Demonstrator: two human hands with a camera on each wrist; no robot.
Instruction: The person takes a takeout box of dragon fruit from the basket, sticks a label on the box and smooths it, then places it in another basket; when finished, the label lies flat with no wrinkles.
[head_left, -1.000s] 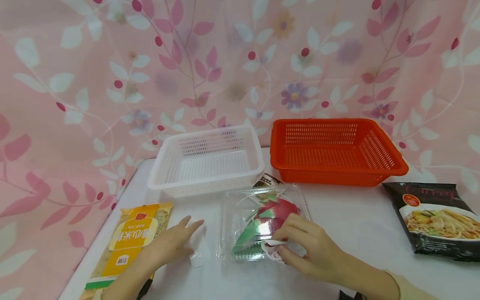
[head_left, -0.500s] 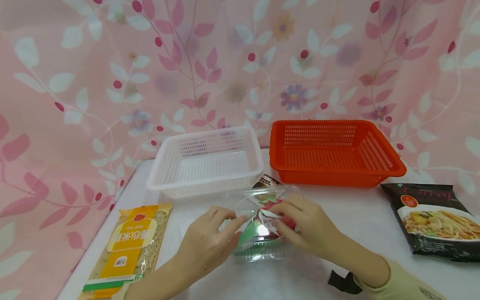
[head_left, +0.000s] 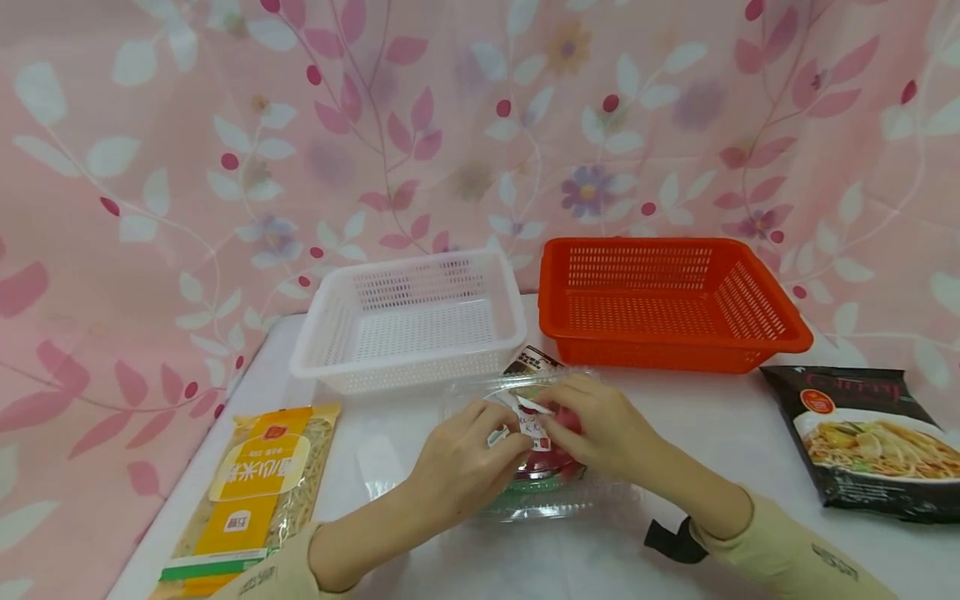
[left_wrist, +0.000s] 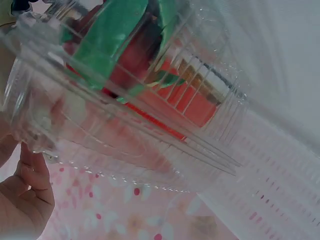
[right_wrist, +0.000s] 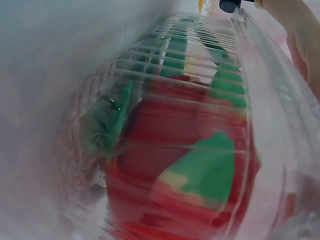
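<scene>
A clear plastic clamshell box (head_left: 562,502) lies on the white table in the head view. Inside it is a red dragon fruit (right_wrist: 185,125) with green scales, partly hidden by my hands. Over the lid, a white label (head_left: 535,432) with red writing spans the gap between my hands. My right hand (head_left: 600,429) pinches the label's upper right part, where a white flap stands folded up. My left hand (head_left: 468,458) has curled fingers, thumb and forefinger pinching at the label's left edge. In the left wrist view, fingers (left_wrist: 35,172) show beside the box's rim.
A white basket (head_left: 412,333) and a red basket (head_left: 667,308) stand behind the box. A yellow noodle packet (head_left: 255,492) lies left, a black noodle packet (head_left: 870,442) right. A small printed card (head_left: 531,362) lies behind the box. A black strap (head_left: 675,542) sits by the right wrist.
My left hand has come in from beside the noodle packet to the label. My right hand has carried the label up the lid, away from the box's front edge.
</scene>
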